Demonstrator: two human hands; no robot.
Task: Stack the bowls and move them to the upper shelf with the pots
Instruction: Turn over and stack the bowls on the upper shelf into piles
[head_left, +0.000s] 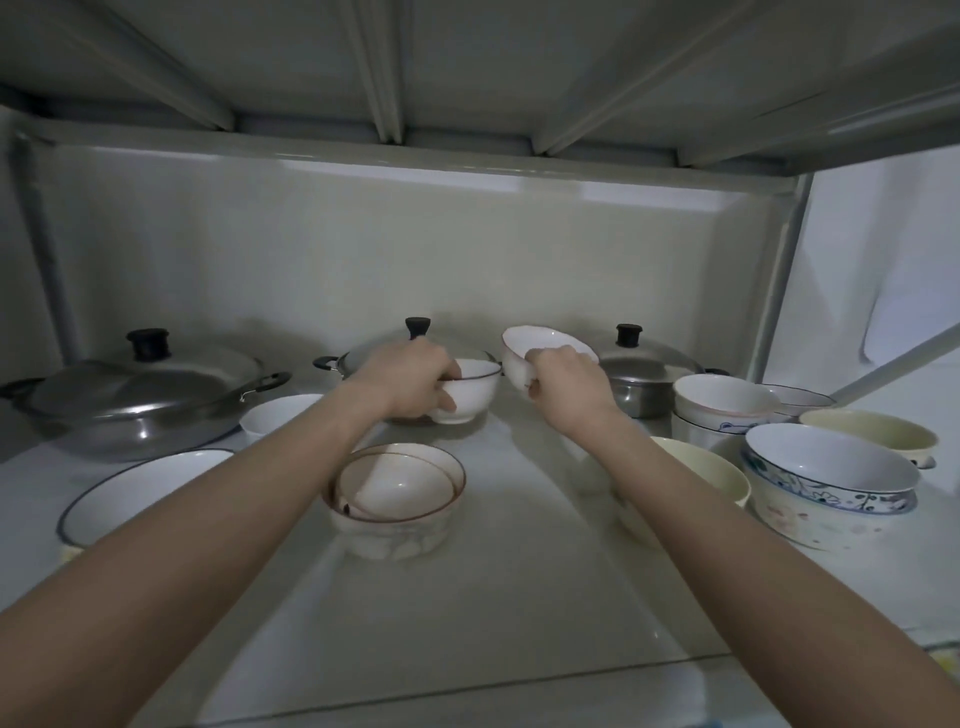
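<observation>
My left hand grips a white bowl with a dark rim that rests on the shelf in front of the middle pot. My right hand holds a second white bowl tilted in the air, just right of the first. Closer to me stands a stack of brown-rimmed bowls. A lidded wok sits at the left and a third steel pot at the right back.
Left: a wide dark-rimmed bowl and a small white bowl. Right: stacked white bowls, a cream bowl under my forearm, a blue-flowered bowl stack, another cream bowl. A shelf board hangs low overhead.
</observation>
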